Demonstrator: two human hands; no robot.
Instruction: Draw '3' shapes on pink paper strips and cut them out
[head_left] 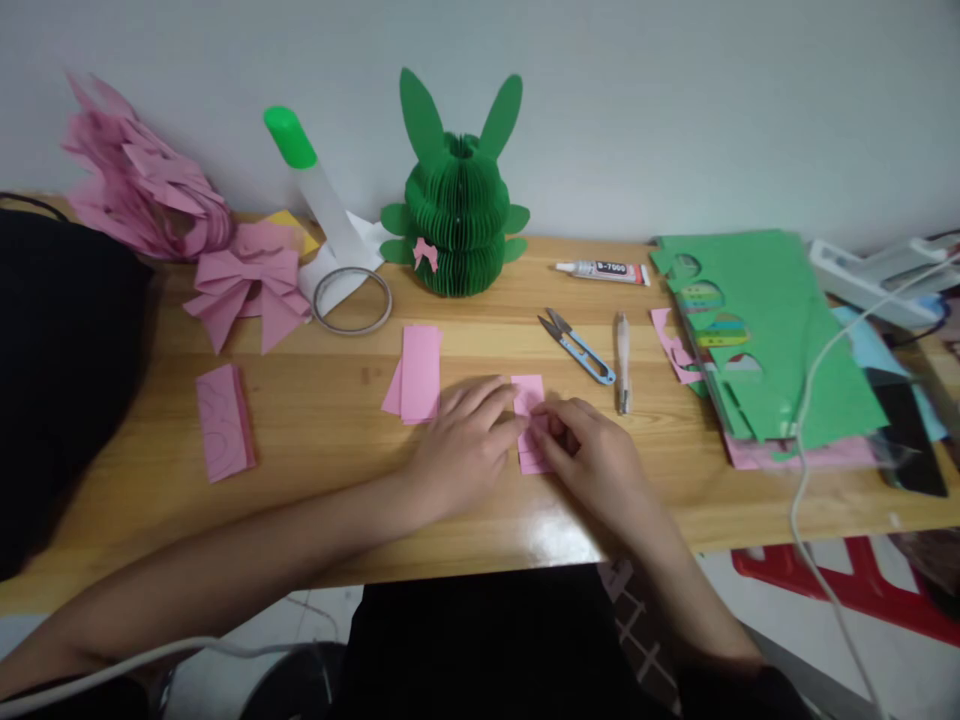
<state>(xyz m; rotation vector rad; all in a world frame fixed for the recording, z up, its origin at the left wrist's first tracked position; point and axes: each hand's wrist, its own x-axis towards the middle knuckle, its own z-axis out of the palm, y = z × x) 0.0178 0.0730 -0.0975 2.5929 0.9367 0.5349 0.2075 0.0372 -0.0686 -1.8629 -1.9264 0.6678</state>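
A pink paper strip lies on the table between my two hands, partly covered by fingers. My left hand rests flat, its stretched fingertips against the strip's left side. On the right side, my right hand has thumb and index finger pinched together at the strip. To the left, beside my left wrist, are stacked pink paper rectangles. Another pink stack with a curved outline drawn on it lies farther left. Blue thread snips and a clear-handled craft knife lie beyond my right hand.
A green honeycomb-paper rabbit stands by the wall, near a glue bottle, a tape roll and pink paper bows. A B-7000 glue tube lies right of it. Green sheets and a white cable occupy the right.
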